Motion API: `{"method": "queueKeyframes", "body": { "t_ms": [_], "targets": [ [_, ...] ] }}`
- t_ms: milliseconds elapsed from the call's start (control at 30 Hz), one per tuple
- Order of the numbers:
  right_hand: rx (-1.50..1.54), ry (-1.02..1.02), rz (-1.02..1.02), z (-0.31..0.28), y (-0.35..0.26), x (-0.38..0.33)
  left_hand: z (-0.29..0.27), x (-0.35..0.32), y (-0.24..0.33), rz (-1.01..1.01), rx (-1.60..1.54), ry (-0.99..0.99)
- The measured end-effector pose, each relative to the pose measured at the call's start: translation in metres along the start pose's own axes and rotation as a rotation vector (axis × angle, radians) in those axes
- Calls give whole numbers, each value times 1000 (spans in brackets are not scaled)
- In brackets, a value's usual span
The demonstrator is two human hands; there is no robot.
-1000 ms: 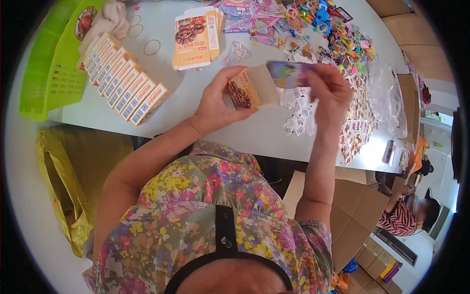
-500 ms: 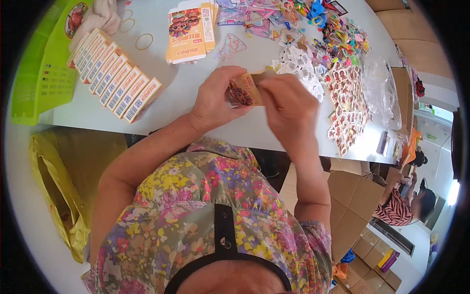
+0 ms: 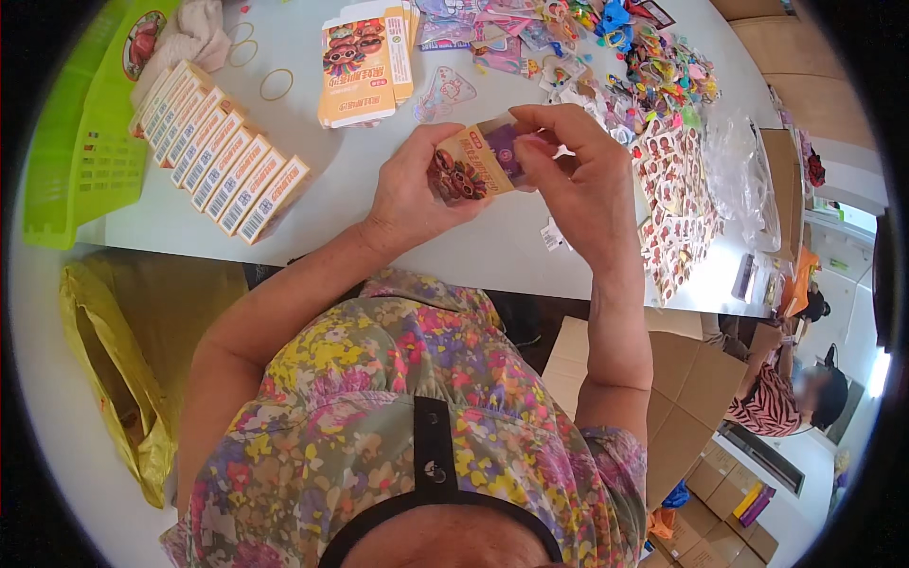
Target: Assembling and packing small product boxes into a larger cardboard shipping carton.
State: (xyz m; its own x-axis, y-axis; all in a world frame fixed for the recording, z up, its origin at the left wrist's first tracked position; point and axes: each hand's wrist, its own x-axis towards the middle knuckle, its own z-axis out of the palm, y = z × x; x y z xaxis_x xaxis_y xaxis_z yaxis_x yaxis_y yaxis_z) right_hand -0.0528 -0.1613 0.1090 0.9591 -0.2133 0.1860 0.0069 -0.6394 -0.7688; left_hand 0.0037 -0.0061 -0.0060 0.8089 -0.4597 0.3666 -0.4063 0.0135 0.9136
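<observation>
My left hand (image 3: 409,185) is closed around a small orange-yellow cardboard box (image 3: 471,163) with cartoon figures on it, tilted above the near part of the table. From the box's right end sticks a flat purple piece (image 3: 503,151), seemingly a packet or card; its lower part is hidden inside. The thumb and fingers of my right hand (image 3: 589,189) pinch at that purple piece, and part of it lies behind them. Below this hand a small white tag-like piece (image 3: 552,234) lies on the table. Beyond the box rests a stack of flat, unfolded boxes (image 3: 365,71) of the same design.
A row of filled-out boxes (image 3: 227,156) stands at the left beside a green basket (image 3: 85,142). Rubber bands (image 3: 276,85) lie near it. Colourful trinkets (image 3: 653,71), sticker sheets (image 3: 672,189) and clear plastic bags (image 3: 743,180) cover the right. Another person (image 3: 776,398) sits far right.
My right hand has shifted slightly right and its blurred motion has stopped. The purple piece now shows at the box's end. The white tag-like piece has come into sight below my hand.
</observation>
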Motion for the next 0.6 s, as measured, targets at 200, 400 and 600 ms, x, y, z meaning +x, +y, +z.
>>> {"method": "queueKeyframes", "body": {
  "t_ms": [200,400,600],
  "targets": [
    [-178,-97,-221,9,-17,-4,-4,-5,-6,-45,33,-59],
    [-14,56,-242,3,-11,25,-8,-3,-2,-85,-101,-46],
    [-79,83,-69,1,30,99,-10,-7,-8,-36,-51,-40]
  ]
}}
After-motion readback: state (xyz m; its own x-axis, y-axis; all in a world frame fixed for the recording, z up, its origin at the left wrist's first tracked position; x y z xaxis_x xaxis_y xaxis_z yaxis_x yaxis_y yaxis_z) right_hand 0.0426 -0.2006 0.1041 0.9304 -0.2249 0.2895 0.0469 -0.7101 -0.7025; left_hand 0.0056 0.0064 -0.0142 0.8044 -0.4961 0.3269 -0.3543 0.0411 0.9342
